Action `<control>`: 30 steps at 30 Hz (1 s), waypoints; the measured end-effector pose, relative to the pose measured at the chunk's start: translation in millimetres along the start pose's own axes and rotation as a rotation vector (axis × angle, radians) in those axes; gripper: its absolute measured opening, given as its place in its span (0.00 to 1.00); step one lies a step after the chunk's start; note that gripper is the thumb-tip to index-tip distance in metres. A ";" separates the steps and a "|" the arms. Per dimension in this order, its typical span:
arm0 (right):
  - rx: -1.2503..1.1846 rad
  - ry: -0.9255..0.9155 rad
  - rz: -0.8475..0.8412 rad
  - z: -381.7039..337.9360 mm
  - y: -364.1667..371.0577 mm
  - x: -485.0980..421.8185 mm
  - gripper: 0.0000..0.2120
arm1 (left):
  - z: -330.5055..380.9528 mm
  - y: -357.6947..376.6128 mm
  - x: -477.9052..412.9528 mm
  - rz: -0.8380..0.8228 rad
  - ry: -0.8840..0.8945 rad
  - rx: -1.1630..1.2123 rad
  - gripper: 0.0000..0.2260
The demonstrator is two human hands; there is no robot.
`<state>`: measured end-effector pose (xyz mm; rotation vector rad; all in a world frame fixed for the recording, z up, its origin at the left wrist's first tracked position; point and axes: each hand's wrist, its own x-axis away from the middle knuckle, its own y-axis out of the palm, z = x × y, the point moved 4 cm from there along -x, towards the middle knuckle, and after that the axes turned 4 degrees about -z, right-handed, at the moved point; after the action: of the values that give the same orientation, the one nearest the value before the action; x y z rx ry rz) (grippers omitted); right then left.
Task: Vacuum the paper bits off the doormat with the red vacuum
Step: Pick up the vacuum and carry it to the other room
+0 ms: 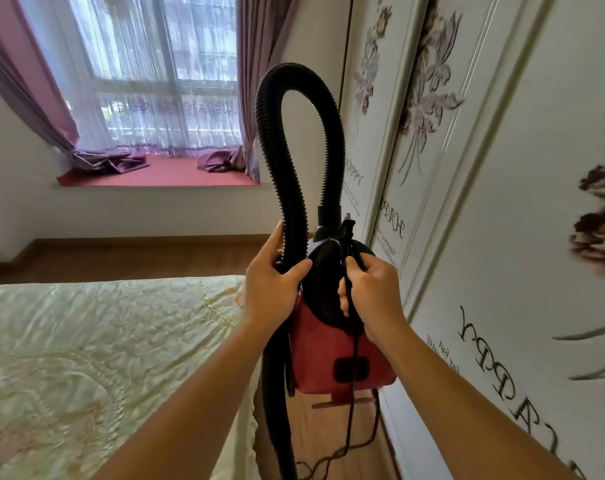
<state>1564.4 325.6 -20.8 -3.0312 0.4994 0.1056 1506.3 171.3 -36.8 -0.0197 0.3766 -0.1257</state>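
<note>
The red vacuum (332, 351) with a black top hangs in the air in front of me, between the bed and the wardrobe. Its ribbed black hose (287, 140) loops high above it and runs down past its left side toward the floor. My left hand (273, 289) grips the hose beside the black top, thumb across the front. My right hand (370, 299) grips the black cord and handle strap (349, 247) at the top of the vacuum. The black power cord (349, 427) trails down to the floor. No doormat or paper bits are in view.
A bed with a pale quilted cover (96, 358) fills the left. White wardrobe doors with flower prints (501, 202) stand close on the right. A narrow strip of wooden floor (328, 438) runs between them. A window seat with purple curtains (162, 174) lies ahead.
</note>
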 end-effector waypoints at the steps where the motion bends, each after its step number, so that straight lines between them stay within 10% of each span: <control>1: -0.004 0.004 0.002 1.7 2.0 -11.8 0.13 | -3.9 0.8 -11.3 -0.006 -0.002 0.006 0.32; 30: -0.077 0.014 -0.164 34.1 36.0 -415.2 0.13 | -138.6 52.5 -355.9 0.158 -0.022 -0.079 0.32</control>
<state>1158.6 426.2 -24.1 -3.1348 0.2519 0.0975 1133.3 268.9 -37.8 -0.0685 0.3594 0.0460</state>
